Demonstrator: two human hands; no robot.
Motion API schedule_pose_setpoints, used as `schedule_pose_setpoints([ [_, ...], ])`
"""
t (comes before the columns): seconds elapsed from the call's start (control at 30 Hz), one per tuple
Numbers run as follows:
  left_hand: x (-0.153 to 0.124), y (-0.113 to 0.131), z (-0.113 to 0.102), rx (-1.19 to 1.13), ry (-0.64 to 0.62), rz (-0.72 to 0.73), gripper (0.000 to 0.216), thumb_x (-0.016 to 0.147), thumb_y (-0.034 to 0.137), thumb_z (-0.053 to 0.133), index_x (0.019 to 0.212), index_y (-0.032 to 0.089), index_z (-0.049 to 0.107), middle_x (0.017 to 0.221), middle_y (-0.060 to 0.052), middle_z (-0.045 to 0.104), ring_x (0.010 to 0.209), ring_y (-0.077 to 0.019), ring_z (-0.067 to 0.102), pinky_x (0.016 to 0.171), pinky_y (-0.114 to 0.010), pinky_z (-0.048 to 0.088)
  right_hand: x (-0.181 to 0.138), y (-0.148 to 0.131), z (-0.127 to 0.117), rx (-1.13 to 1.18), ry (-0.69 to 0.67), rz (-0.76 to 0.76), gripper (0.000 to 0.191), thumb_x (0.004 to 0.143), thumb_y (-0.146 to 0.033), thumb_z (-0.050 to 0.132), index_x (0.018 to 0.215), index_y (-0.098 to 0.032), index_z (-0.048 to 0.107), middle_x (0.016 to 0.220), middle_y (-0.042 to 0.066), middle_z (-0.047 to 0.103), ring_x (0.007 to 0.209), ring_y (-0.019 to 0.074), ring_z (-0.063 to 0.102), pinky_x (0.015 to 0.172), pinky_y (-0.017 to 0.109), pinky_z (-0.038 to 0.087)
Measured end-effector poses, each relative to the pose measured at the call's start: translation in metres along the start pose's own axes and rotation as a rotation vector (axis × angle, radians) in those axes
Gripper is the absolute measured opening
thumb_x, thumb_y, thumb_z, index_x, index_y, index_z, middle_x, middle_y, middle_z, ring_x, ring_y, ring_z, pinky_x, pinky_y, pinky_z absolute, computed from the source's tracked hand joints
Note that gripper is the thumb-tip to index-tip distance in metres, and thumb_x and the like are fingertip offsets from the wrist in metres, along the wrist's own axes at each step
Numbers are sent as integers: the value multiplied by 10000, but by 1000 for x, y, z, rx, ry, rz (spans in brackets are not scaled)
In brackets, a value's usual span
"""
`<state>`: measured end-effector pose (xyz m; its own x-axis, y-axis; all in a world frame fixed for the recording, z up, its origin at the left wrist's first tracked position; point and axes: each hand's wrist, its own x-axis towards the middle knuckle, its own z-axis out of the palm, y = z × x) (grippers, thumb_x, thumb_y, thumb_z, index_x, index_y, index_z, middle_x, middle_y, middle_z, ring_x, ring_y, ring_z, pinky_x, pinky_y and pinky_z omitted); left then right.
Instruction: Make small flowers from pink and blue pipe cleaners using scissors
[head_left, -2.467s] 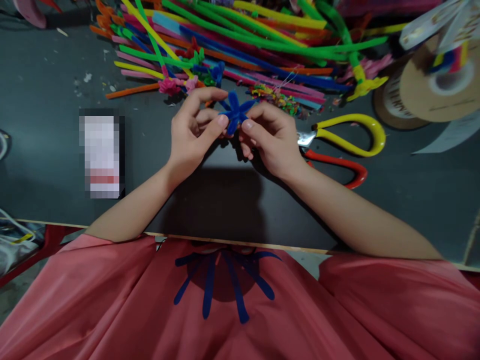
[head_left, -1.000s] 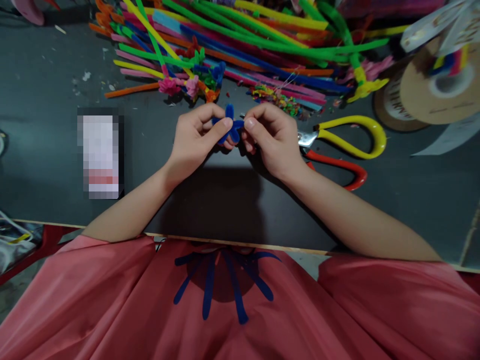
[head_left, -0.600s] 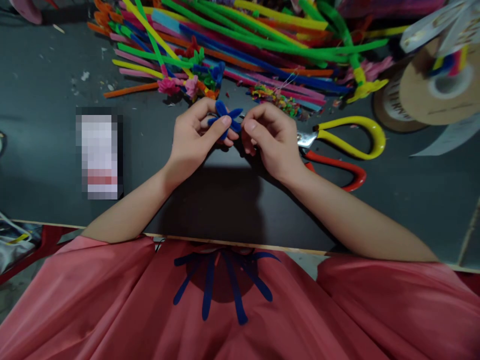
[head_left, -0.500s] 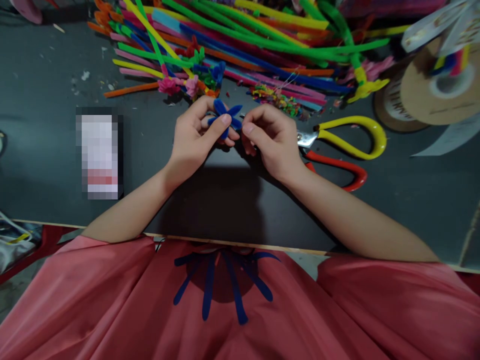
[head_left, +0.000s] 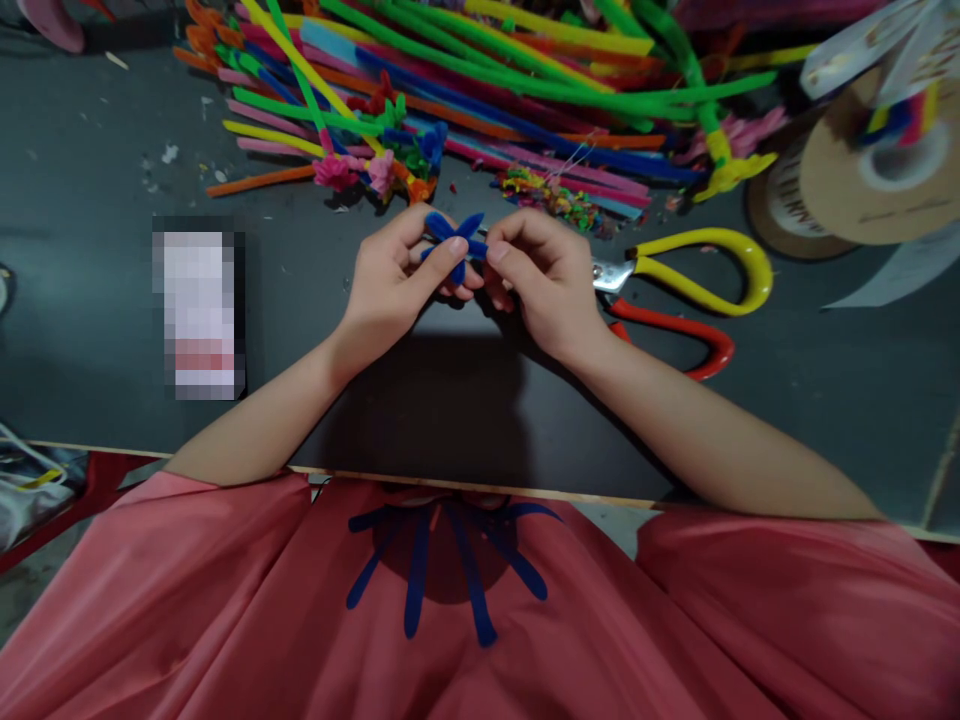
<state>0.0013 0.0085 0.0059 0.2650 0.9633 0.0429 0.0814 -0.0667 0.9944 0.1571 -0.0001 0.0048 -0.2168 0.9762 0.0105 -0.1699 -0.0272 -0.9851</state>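
A small blue pipe-cleaner flower with looped petals is held above the dark table, between both hands. My left hand pinches it from the left, thumb across its front. My right hand pinches it from the right with thumb and forefinger, the other fingers curled. Both hands hover close together near the table's middle, just in front of a heap of finished little flowers.
A big pile of coloured pipe cleaners fills the far side. Scissors with a yellow and a red handle lie right of my right hand. Cardboard spools stand at far right. A blurred white item lies left. Several blue pipe-cleaner pieces rest on my pink lap.
The flower has been turned and its petals squeezed between my fingers, from a spread star to a tighter cross shape. Both hands stayed in place, shifting only slightly.
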Motion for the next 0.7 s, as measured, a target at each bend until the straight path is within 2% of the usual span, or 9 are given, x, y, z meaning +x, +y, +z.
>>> schedule_pose_setpoints([
  [0.27,-2,4,2,3,-33,19,275,817,459,568,777,191,522,641,61,636,599,-63,678,565,-182,565,-1,0,-2,1,-54,38,223,854,-373,533,737,-196,464,590,-57,504,447,39,376,445,216,293],
  [0.53,-8,5,2,107,6,68,204,812,405,592,796,204,563,720,58,672,678,-53,693,625,-156,554,-1,-1,-1,67,-103,107,231,839,-374,513,715,-192,444,587,-54,459,471,39,337,451,207,243],
  [0.7,-7,5,3,36,24,42,212,812,409,590,825,200,554,695,61,664,650,-55,686,631,-176,571,-2,-1,-2,19,-93,76,265,851,-436,530,756,-201,449,615,-54,461,483,47,354,466,218,270],
])
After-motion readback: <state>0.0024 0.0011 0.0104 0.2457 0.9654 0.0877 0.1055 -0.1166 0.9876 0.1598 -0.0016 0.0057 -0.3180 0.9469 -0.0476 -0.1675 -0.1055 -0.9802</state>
